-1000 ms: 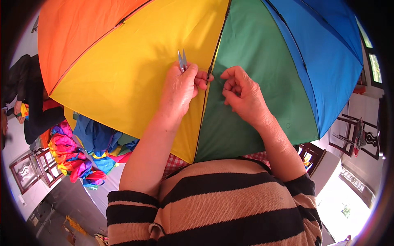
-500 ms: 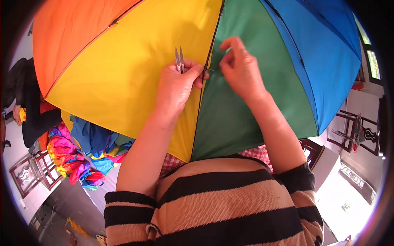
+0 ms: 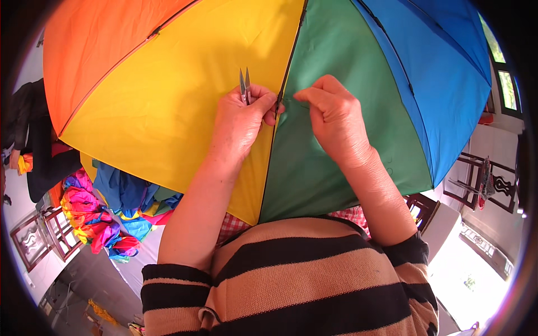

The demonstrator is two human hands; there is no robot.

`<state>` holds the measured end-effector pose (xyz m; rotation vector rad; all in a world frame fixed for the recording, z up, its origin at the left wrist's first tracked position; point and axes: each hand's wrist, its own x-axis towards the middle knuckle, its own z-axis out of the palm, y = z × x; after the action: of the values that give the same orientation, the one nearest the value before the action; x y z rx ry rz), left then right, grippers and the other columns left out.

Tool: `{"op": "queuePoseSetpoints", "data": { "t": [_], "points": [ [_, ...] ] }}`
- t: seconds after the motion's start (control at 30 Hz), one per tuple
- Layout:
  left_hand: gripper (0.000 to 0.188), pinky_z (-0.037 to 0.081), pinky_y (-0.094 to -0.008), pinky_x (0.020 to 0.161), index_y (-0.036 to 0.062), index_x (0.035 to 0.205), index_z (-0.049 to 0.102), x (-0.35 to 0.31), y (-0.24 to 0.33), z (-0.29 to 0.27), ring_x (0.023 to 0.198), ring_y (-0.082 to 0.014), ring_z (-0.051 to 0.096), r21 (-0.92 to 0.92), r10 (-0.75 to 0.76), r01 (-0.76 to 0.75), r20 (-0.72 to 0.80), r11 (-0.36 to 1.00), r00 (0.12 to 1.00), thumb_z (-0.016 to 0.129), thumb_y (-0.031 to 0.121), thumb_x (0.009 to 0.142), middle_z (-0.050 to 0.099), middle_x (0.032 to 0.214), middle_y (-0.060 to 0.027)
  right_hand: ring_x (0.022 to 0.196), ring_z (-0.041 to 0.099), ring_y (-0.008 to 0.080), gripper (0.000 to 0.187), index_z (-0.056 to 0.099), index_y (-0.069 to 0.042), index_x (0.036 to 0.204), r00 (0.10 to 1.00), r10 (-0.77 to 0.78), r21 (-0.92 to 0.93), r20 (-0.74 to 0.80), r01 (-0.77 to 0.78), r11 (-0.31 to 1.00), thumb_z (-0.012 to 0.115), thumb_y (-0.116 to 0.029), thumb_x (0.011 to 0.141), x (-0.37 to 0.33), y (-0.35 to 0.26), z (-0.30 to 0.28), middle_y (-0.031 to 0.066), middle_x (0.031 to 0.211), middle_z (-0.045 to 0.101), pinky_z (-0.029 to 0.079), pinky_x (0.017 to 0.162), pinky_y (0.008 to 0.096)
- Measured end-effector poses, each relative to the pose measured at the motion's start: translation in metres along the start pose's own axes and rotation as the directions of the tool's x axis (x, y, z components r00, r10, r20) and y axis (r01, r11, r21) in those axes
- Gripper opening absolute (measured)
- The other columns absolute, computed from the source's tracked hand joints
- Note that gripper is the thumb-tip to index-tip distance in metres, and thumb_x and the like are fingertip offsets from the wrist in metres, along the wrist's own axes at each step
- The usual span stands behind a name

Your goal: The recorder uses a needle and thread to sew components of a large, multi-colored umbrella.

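Note:
A large umbrella [image 3: 185,112] with orange, yellow, green and blue panels spreads open before me, its inner side and ribs showing. My left hand [image 3: 241,115] is closed around small metal snips [image 3: 245,84], their pointed blades sticking up past the fingers. The thumb and fingers of that hand also pinch the dark rib [image 3: 279,99] at the seam between yellow and green. Over the green panel, my right hand [image 3: 336,112] is closed in a pinch just right of the rib. Whatever is between its fingertips is too small to make out.
Bunched multicoloured fabric [image 3: 92,210] lies at the lower left, beside blue cloth [image 3: 126,187]. At the far left a person in dark clothes [image 3: 36,129] has a hand near colourful cloth. Dark wooden chairs [image 3: 485,182] stand at the right. Red checked cloth [image 3: 232,224] shows at my waist.
My right hand has come down and closed its fingers into a pinch near the rib. The left hand keeps its hold on the snips and rib.

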<state>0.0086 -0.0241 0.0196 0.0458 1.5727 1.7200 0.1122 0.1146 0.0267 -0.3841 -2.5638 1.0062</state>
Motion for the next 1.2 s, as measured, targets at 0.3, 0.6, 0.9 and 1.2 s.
{"op": "queuePoseSetpoints", "data": {
  "t": [0.3, 0.6, 0.9, 1.2],
  "points": [
    [0.008, 0.043, -0.0228, 0.055, 0.0, 0.086, 0.059, 0.004, -0.004, 0.0, 0.058, -0.0096, 0.054, 0.037, 0.005, -0.006, 0.027, 0.999, 1.0, 0.062, 0.007, 0.087, 0.065, 0.073, -0.0085, 0.085, 0.061, 0.0276, 0.012, 0.063, -0.005, 0.08, 0.991, -0.122, -0.167, -0.048, 0.113, 0.979, 0.063, 0.006, 0.076, 0.011, -0.001, 0.017, 0.009, 0.091, 0.06, 0.05, 0.07, 0.0348],
    [0.039, 0.045, -0.0314, 0.057, 0.0044, 0.115, 0.042, 0.007, -0.027, 0.005, 0.06, -0.0174, 0.056, 0.52, 0.366, -0.315, 0.006, 0.794, 0.931, 0.064, 0.001, 0.083, 0.057, 0.069, -0.0081, 0.089, 0.063, 0.0225, 0.005, 0.057, -0.007, 0.093, 0.898, 0.392, 0.931, 0.197, -0.297, 0.212, 0.055, -0.011, 0.096, -0.001, 0.027, -0.062, 0.0063, 0.098, 0.064, 0.053, 0.076, 0.0355],
    [0.022, 0.047, -0.0383, 0.06, 0.0044, 0.101, 0.053, 0.008, -0.036, 0.012, 0.071, -0.032, 0.061, 0.754, 0.675, -0.546, 0.189, 0.365, 0.713, 0.061, -0.004, 0.082, 0.057, 0.081, -0.0141, 0.075, 0.065, 0.015, 0.008, 0.057, -0.007, 0.093, 0.919, 0.27, 0.919, 0.286, -0.343, 0.193, 0.054, -0.013, 0.097, -0.012, 0.023, -0.084, 0.0039, 0.078, 0.062, 0.051, 0.064, 0.0251],
    [0.007, 0.04, -0.0265, 0.051, 0.0022, 0.081, 0.06, 0.03, -0.025, -0.003, 0.06, -0.0101, 0.052, 0.434, 0.502, -0.509, 0.141, 0.743, 0.853, 0.064, 0.004, 0.087, 0.058, 0.078, -0.0026, 0.078, 0.06, 0.0307, 0.005, 0.055, -0.003, 0.078, 0.949, -0.203, -0.122, 0.242, 0.237, 0.964, 0.059, 0.0, 0.075, -0.01, 0.025, -0.016, 0.0115, 0.082, 0.057, 0.051, 0.067, 0.0403]
  ]
}}
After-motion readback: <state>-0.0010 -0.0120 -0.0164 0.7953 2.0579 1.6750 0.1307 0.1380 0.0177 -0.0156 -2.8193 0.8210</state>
